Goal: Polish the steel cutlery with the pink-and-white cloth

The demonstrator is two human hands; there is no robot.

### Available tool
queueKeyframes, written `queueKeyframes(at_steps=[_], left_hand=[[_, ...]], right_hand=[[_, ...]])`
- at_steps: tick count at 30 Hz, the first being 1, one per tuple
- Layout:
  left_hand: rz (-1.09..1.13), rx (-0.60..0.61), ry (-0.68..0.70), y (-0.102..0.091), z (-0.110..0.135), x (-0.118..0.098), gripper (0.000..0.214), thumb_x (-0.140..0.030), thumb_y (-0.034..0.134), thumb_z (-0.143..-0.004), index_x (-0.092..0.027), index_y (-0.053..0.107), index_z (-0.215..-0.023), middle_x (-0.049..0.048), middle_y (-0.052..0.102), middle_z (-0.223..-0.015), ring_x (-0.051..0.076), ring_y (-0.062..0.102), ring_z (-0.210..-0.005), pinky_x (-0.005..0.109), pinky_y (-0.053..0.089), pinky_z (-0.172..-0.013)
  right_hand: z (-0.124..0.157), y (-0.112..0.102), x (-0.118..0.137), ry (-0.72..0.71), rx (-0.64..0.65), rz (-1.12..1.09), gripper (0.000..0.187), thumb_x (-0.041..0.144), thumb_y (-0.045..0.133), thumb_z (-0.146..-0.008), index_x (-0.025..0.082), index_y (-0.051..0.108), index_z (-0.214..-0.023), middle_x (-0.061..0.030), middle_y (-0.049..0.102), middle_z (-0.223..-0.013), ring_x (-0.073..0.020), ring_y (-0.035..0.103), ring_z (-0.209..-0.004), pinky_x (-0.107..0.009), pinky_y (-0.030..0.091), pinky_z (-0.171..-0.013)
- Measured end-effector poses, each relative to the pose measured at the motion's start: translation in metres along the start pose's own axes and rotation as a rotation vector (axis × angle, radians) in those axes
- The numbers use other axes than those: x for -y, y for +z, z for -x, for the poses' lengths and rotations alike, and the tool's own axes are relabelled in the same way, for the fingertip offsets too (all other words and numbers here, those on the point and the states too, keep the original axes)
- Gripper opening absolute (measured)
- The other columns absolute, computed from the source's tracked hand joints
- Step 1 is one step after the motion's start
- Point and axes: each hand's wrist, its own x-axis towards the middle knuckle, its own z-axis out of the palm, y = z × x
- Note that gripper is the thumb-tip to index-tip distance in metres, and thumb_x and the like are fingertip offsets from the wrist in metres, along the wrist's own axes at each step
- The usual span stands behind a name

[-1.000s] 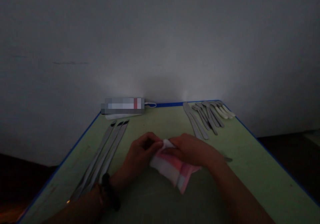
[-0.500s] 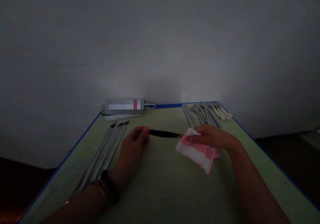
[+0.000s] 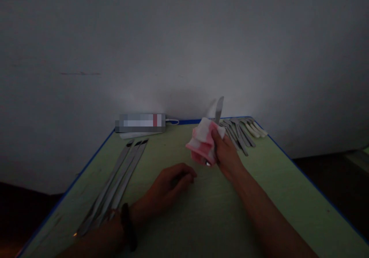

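Observation:
My right hand (image 3: 227, 150) is closed around a folded pink and white cloth (image 3: 201, 137). Wrapped in that cloth is a table knife (image 3: 219, 108), its blade pointing up and away in front of the wall. A small shiny bit of metal shows at the cloth's lower edge. Just below and left of the cloth, my left hand (image 3: 173, 181) hovers low over the table with its fingers curled in; I see nothing in them. Beyond my left forearm, long table knives (image 3: 122, 173) lie side by side, partly covered by that arm.
The green table (image 3: 288, 208) has a blue edge and stands against a grey wall (image 3: 184, 39). Several spoons and forks (image 3: 235, 131) lie at the back right, beside white-handled cutlery (image 3: 253, 129). A blurred-out box (image 3: 141, 122) with a white loop sits at the back left.
The knife has turned from lying across between my hands to blade-up in my right hand, inside the cloth. My left hand has let go of it and moved down and right.

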Motion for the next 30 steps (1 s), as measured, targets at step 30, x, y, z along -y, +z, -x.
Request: queueKeyframes(at_steps=[30], left_hand=[[0.071,0.276,-0.072,0.0,0.002,-0.006,0.03,-0.033,0.04,-0.088,-0.015,0.054,-0.069,-0.0031,0.051,-0.062,0.01,0.047,-0.058,0.02,0.036,-0.055]], right_hand=[[-0.002,0.004,0.003,0.049,-0.343,-0.29,0.031,0.045,0.058,-0.074,0.015,0.061,-0.082,-0.0005,0.066,-0.072,-0.0107,0.057,-0.055,-0.023,0.048,-0.05]])
